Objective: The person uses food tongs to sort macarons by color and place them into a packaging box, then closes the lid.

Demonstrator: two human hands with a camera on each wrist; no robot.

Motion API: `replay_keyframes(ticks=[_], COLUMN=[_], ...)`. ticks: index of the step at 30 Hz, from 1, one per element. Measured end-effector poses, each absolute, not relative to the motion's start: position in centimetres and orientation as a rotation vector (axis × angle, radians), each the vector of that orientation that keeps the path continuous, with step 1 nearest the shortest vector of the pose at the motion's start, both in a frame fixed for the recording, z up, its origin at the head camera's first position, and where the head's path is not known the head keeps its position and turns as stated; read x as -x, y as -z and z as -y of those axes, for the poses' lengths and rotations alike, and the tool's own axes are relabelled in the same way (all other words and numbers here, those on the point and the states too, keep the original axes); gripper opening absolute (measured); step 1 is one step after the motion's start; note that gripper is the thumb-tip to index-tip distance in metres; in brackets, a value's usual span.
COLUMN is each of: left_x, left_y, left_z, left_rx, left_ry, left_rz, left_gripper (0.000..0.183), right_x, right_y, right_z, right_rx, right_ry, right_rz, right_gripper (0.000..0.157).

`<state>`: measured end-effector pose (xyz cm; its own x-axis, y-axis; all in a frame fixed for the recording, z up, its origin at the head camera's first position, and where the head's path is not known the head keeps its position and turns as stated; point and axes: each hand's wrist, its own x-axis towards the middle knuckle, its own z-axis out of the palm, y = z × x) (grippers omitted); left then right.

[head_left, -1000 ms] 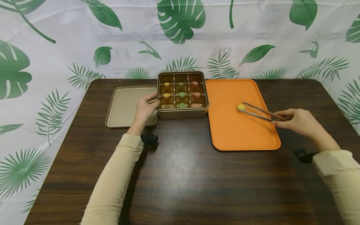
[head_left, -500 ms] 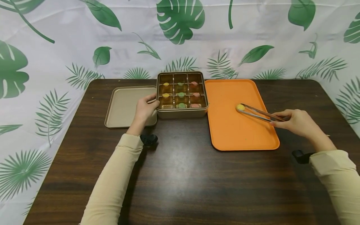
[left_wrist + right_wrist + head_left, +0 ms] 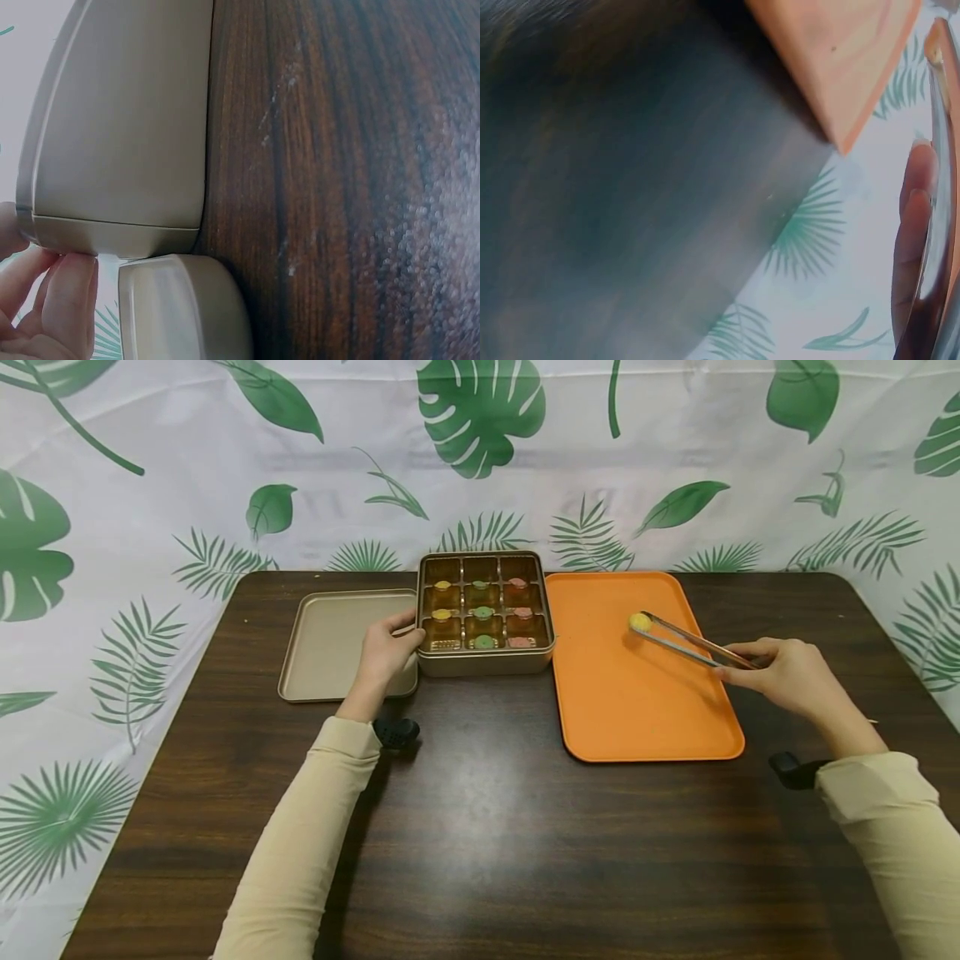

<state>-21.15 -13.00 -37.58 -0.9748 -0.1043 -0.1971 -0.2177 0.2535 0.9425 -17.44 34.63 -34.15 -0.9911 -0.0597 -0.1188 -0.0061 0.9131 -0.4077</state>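
With the right hand [image 3: 787, 675] I hold metal tongs [image 3: 686, 643], whose tips pinch a small round yellow cookie-like piece [image 3: 640, 622] above the orange tray [image 3: 645, 718]. My left hand [image 3: 386, 652] grips the left rim of a gold tin [image 3: 486, 663], thumb over the edge. In the left wrist view its fingers press the tin's side [image 3: 120, 135]. A divided insert fills the tin. Its middle and front compartments show small yellow, green and pink pieces; no pieces show in the back row. The right wrist view catches the tongs [image 3: 939, 195] along the fingers.
A shallow gold lid [image 3: 330, 643] lies left of the tin, close against it. The orange tray sits just right of the tin. All rest on a dark wooden table [image 3: 480, 827], with a leaf-patterned cloth [image 3: 345, 460] behind.
The right hand and tongs have lifted the yellow piece off the orange tray, shifting it away from me. The left hand stays on the tin.
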Motion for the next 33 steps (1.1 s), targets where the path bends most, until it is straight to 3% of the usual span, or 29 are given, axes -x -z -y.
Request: replay_keyframes(ticks=[12,33], left_x=[21.3,21.1], left_y=[37.8,37.7], left_z=[13.1,13.1], left_rx=[0.313,0.294], left_ry=[-1.828,-1.829], left_rz=[-2.422,-2.430], left_gripper=[0.047,0.047], right_x=[18.7,20.4], right_y=[32.8,31.7], right_z=[-30.9,-18.8], right_rx=[0.110,0.425], right_ry=[0.749,0.862], right_rz=[-3.025,-2.892], right_gripper=[0.058,0.042])
